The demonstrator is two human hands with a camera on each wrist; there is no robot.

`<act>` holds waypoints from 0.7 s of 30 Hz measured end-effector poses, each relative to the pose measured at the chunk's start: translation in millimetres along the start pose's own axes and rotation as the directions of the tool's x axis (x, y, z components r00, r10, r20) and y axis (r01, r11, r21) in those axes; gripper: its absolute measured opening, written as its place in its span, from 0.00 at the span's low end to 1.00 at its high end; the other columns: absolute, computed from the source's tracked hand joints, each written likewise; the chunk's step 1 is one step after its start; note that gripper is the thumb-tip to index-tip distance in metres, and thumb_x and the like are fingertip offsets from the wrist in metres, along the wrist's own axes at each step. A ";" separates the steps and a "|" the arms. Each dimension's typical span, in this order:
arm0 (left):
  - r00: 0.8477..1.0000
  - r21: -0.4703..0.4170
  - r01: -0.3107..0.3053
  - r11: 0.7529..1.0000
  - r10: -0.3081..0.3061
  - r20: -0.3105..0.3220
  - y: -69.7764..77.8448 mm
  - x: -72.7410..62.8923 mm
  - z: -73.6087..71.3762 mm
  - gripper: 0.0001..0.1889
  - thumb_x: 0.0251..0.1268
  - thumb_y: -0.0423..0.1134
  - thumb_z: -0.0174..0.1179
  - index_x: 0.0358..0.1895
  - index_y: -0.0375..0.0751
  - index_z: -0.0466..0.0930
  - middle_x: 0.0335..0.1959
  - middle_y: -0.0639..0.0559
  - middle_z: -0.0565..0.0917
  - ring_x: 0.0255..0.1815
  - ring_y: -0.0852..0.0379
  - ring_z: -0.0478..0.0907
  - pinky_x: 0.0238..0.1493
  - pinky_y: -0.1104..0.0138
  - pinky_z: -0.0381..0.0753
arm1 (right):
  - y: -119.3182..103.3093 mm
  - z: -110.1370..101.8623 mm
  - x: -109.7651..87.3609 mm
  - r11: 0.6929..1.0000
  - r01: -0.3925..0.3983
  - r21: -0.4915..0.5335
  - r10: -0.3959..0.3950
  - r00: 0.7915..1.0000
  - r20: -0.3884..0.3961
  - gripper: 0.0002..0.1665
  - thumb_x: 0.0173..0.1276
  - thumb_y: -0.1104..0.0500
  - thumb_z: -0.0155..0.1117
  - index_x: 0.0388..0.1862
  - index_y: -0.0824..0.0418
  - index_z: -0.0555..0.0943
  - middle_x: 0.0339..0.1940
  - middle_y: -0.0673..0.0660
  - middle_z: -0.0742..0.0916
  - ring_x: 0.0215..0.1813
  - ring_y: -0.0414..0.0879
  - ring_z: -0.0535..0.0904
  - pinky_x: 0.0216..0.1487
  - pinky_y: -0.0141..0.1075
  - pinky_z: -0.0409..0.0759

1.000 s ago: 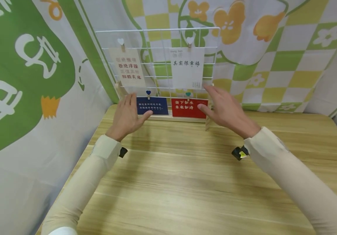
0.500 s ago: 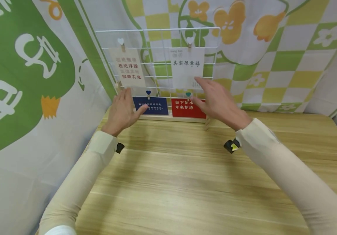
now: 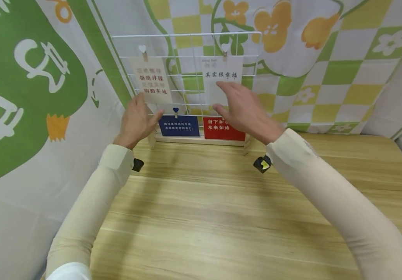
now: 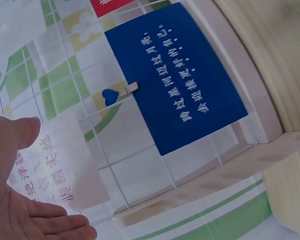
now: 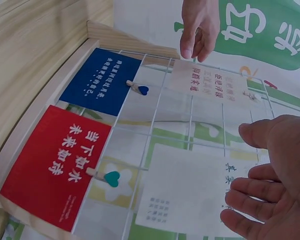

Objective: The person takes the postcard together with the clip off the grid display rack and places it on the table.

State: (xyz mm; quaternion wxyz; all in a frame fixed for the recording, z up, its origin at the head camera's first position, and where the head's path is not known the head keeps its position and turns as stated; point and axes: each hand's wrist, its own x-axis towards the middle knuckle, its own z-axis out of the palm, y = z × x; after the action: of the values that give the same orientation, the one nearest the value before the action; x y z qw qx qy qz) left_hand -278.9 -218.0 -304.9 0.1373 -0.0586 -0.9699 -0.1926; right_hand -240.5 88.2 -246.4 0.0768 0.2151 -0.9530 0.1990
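A white wire grid (image 3: 187, 34) stands in a wooden base (image 3: 201, 141) at the table's back. Clipped to it are a cream card (image 3: 152, 64), a white card (image 3: 211, 91), a blue card (image 3: 179, 126) and a red card (image 3: 220, 133). My left hand (image 3: 133, 121) is at the grid's left side, fingers extended beside the cream card's lower edge, thumb apart. Fingers stretched and holding nothing, my right hand (image 3: 246, 108) hovers before the white card, hiding part of it and of the red one. In the right wrist view, its palm (image 5: 285, 185) faces the cards.
Heart-topped clips hold the cards: a blue-heart clip (image 4: 110, 96), a teal-heart clip (image 5: 111, 179) and two with white hearts (image 3: 142, 49). Behind the grid hangs a patterned cloth (image 3: 330, 77). A green and white panel (image 3: 40, 116) rises on the left. The wooden table (image 3: 201, 217) spreads in front.
My left hand has moved up and left, off the blue card. My right hand has moved left and up from the grid's right edge to before the white card. The grid stays in place.
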 end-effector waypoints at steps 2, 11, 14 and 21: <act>1.000 -0.004 0.012 1.000 -0.012 -0.003 -0.7 3.7 -2.1 0.41 0.70 0.57 0.56 0.73 0.32 0.52 0.65 0.30 0.69 0.66 0.33 0.67 0.66 0.42 0.70 | -5.3 -1.0 4.7 1.000 0.010 0.007 -0.010 1.000 -0.011 0.38 0.76 0.46 0.54 0.79 0.55 0.56 0.79 0.55 0.64 0.79 0.54 0.59 0.79 0.48 0.58; 0.998 -0.031 0.063 0.998 -0.064 -0.027 2.3 17.5 -9.5 0.38 0.72 0.55 0.53 0.72 0.32 0.54 0.62 0.32 0.72 0.62 0.36 0.71 0.63 0.45 0.72 | -26.7 -4.6 30.0 0.998 0.061 0.000 -0.061 0.996 -0.065 0.35 0.74 0.49 0.58 0.76 0.58 0.62 0.76 0.56 0.69 0.76 0.53 0.64 0.78 0.44 0.62; 0.996 -0.041 0.089 0.995 -0.090 -0.023 1.1 20.3 -11.3 0.38 0.72 0.56 0.53 0.73 0.32 0.54 0.64 0.32 0.70 0.63 0.36 0.70 0.65 0.45 0.72 | -33.0 -6.6 37.4 0.998 0.066 -0.005 -0.066 0.995 -0.080 0.34 0.74 0.51 0.58 0.75 0.58 0.63 0.76 0.55 0.70 0.76 0.51 0.65 0.77 0.41 0.63; 0.990 -0.082 0.139 0.987 -0.139 0.007 -2.1 25.0 -13.3 0.40 0.73 0.56 0.51 0.76 0.34 0.49 0.73 0.33 0.61 0.73 0.37 0.61 0.73 0.45 0.64 | -41.8 -7.3 47.2 0.997 0.080 0.000 -0.079 0.993 -0.083 0.34 0.74 0.52 0.58 0.75 0.58 0.63 0.75 0.56 0.70 0.76 0.50 0.65 0.77 0.39 0.63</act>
State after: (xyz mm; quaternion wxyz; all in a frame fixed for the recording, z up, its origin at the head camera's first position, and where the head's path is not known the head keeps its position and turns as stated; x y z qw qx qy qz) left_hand -299.9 -223.7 -286.6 0.1203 0.0034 -0.9629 -0.2415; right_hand -264.0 38.7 -214.3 0.1240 0.2445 -0.9394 0.2061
